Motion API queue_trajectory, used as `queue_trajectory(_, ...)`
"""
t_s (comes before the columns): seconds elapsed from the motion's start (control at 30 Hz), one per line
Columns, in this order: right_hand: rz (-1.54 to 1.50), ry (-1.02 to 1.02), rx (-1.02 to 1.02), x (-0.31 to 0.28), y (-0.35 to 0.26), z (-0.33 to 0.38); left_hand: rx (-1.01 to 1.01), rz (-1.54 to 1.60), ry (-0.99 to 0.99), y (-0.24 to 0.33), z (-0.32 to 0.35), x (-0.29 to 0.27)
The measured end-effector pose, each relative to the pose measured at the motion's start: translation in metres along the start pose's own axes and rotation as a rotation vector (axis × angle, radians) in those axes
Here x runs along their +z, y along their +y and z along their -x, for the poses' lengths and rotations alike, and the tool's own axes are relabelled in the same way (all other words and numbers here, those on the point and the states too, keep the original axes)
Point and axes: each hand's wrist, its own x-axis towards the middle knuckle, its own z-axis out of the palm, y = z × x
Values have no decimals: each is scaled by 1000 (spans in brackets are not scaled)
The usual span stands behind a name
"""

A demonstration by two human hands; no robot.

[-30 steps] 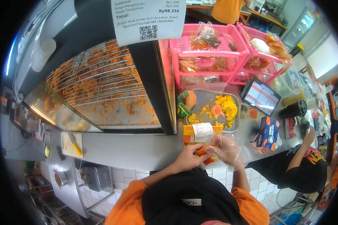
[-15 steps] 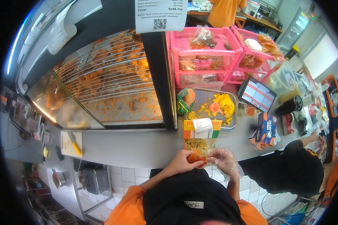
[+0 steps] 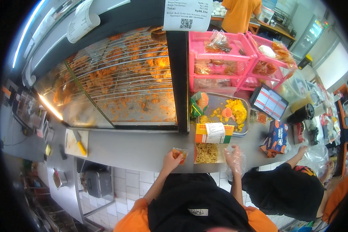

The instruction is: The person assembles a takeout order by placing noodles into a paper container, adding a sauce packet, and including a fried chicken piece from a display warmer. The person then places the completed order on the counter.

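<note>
My left hand [image 3: 171, 161] is closed around a small clear plastic packet of red-orange sauce [image 3: 180, 154], held over the counter's front edge. To its right stands an open paper takeaway box [image 3: 202, 136] with a colourful lid flap raised and a white receipt [image 3: 215, 133] on it. Noodles [image 3: 206, 153] fill the box. My right hand [image 3: 235, 159], in a clear plastic glove, hovers beside the box's right edge, thumb and fingers apart, with nothing seen in it.
Behind the box lies a metal tray [image 3: 241, 132] with yellow food and a pink scoop [image 3: 227, 113]. A glass warming cabinet [image 3: 116, 83] stands left, a knife [image 3: 79, 144] on a cutting board [image 3: 70, 149] farther left. Pink baskets [image 3: 222, 58] and a tablet [image 3: 269, 102] stand right; a co-worker [image 3: 284, 189] works close by.
My hands have parted: the left carried the sauce packet left of the noodle box, and the right let go of it and moved to the box's right side.
</note>
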Motion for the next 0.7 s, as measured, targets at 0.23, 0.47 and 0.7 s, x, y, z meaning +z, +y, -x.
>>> queue_trajectory(0.23, 56, -42, -258, 66, 82, -5, -180, -312, 84, -56, -20, 1)
queue_trajectory(0.47, -67, 16, -182, 66, 93, 7, -121, -305, 206, -47, -17, 5)
queue_trajectory(0.7, 1, 75, -233, 57, 73, 16, -105, -18, 229, -59, -18, -5)
